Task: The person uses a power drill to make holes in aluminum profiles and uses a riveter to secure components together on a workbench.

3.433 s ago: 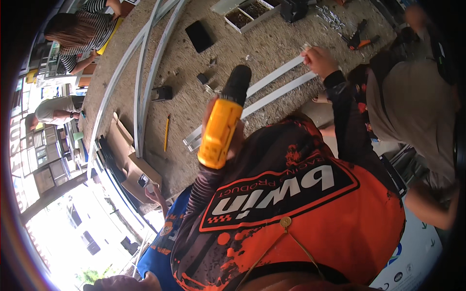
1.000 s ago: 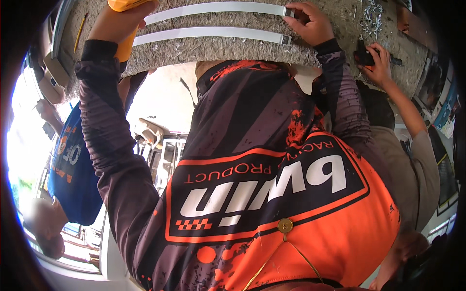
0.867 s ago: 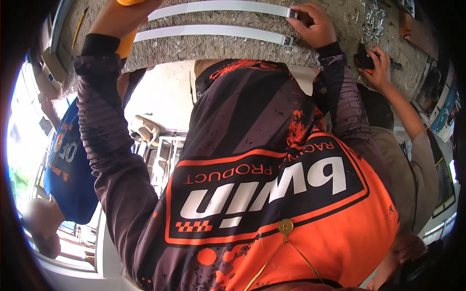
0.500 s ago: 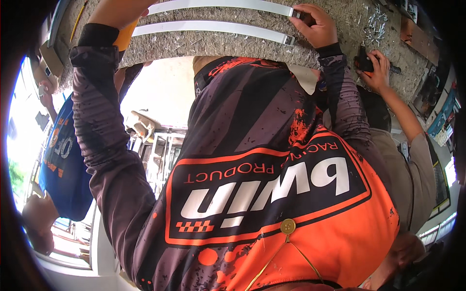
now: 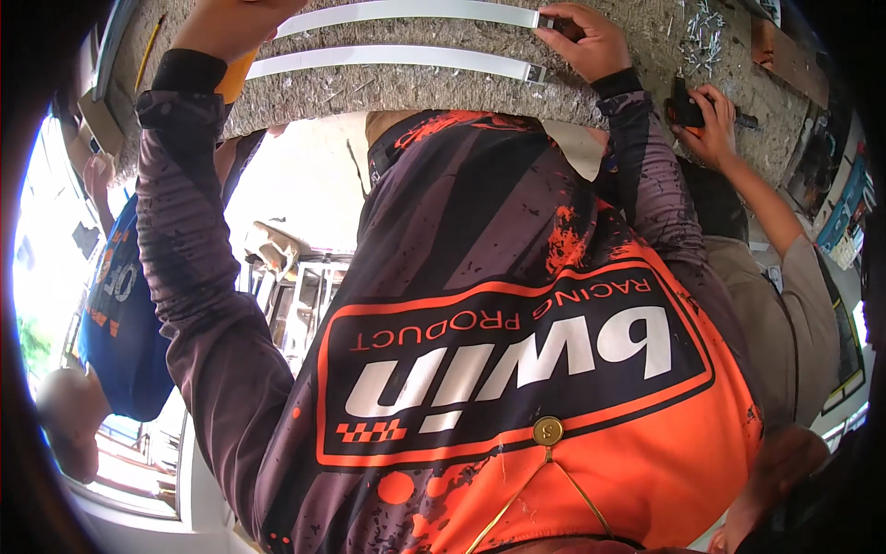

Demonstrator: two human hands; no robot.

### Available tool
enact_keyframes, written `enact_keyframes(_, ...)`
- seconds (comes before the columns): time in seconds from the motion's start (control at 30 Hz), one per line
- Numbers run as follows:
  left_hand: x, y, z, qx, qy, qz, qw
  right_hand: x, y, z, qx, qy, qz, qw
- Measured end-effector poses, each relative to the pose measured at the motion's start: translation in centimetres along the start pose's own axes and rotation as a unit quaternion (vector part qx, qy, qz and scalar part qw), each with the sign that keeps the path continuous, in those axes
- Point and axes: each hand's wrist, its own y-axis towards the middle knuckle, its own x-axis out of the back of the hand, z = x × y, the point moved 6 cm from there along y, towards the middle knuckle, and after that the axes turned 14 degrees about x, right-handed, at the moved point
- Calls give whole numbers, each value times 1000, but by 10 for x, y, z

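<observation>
Two long white flat strips lie side by side on the rough, worn worktop, a far strip [image 5: 415,13] and a near strip [image 5: 397,57]. My right hand [image 5: 595,46] is closed at the far strip's right end, its thumb and fingers pinching a small dark piece [image 5: 565,28] there. By the strips' left ends is my left hand [image 5: 226,32], bent over with the fingers curled and partly cut off by the upper edge. What it holds is hidden. A yellow object [image 5: 238,76] shows beneath that wrist.
On the right, another person's hand [image 5: 715,129] rests on a black and orange power tool [image 5: 685,106]. Beyond it lie scattered screws [image 5: 703,42] and a brown flat piece [image 5: 789,60]. A person in blue [image 5: 125,314] is at the left. A yellow pencil-like stick [image 5: 150,51] lies far left.
The strips and my right hand appear slightly further left, as do the screws and power tool around them. My left hand sits a little lower. Both hands keep about the same pose.
</observation>
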Motion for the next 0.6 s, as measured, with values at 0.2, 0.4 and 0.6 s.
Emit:
enact_keyframes(0.2, -1, -1, -4, -42, -5, -63, 997, 0, -2, 0, -13, 4, 2, 1000)
enact_keyframes(0.4, -10, -4, -1, -217, 42, -71, 973, -6, -3, -14, 87, 3, -6, 996)
enact_keyframes(0.6, -39, -34, -15, -247, -49, -126, 960, -2, -9, -19, 32, 4, -27, 999)
